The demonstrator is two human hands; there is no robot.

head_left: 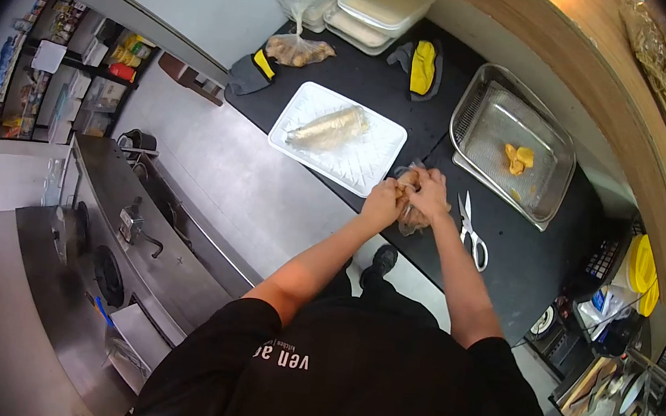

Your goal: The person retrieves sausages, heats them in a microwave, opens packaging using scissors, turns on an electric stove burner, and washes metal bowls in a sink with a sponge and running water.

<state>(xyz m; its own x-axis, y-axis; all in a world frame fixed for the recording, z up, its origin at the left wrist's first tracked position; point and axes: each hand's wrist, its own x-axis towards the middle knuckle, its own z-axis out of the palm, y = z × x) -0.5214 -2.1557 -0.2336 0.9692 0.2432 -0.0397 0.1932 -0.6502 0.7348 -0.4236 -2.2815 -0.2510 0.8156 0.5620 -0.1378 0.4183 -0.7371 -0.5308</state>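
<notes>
At the near edge of the black table, my left hand and my right hand are close together, fingers closed on a see-through plastic bag. Something brownish shows through the plastic, but my fingers hide much of it. Just right of my right hand lie scissors with white handles, blades pointing away from me. To the left, a white tray holds a plastic-wrapped, silvery, long piece. Several yellow-orange pieces lie in a metal mesh basket at the right.
A tied bag of brownish pieces, yellow-and-grey gloves and stacked lidded containers stand at the back of the table. A wooden ledge curves along the right. On the left is a steel counter.
</notes>
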